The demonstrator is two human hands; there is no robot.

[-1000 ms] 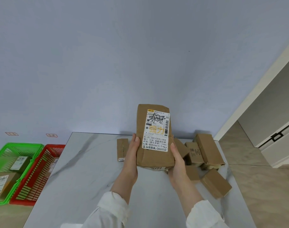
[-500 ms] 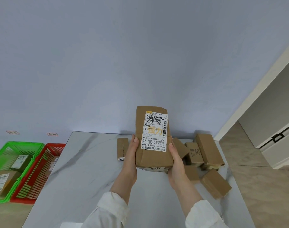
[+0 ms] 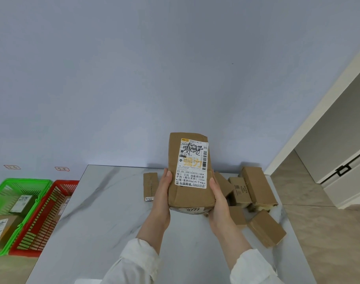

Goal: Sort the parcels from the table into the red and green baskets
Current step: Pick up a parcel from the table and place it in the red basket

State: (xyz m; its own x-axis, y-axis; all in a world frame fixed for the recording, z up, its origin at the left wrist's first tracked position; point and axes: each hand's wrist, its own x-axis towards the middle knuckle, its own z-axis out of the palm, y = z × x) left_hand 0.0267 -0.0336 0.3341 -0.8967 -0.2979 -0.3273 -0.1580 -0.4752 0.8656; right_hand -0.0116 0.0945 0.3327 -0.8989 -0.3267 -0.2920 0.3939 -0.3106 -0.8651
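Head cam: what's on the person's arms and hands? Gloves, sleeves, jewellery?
The left hand and right hand are bare, with no gloves, rings or watch visible. The left sleeve and right sleeve are white, loose, long fabric, and the cuffs end short of the wrists. No markings show on them.

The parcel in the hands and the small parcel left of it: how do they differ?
The held parcel is larger than the small parcel. The held parcel is upright between the left hand and right hand; the small parcel lies flat on the table. The held parcel bears a big white label; the small parcel only a tiny tag. Both are brown.
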